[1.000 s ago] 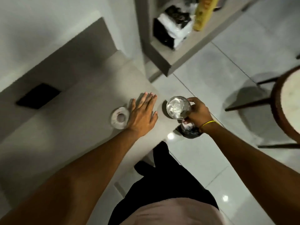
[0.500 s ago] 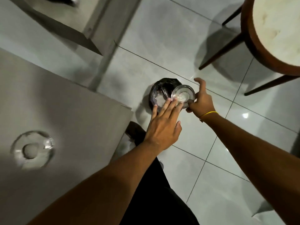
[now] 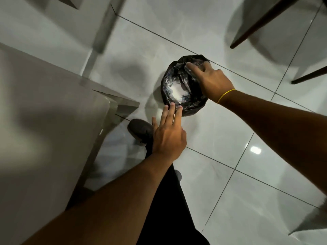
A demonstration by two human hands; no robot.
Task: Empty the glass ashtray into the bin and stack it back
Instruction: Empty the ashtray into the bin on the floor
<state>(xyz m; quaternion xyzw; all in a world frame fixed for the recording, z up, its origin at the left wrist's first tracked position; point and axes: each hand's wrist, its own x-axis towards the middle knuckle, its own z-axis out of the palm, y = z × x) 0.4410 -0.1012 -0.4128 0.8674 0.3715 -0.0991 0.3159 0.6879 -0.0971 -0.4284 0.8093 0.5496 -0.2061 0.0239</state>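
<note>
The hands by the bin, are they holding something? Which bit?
The left hand is flat and empty. The right hand curls over the bin around something glassy, but blur hides what it is and where it is gripped.

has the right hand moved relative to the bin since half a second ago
Yes. The right hand now reaches over the far right rim of the bin; earlier it was beside the bin's right edge.

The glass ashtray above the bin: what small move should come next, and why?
Probably turn it upright again: the right hand holds the clear glass ashtray tipped over the round black-bagged bin, white waste already lies inside, and the open left hand hovers by the rim.
</note>
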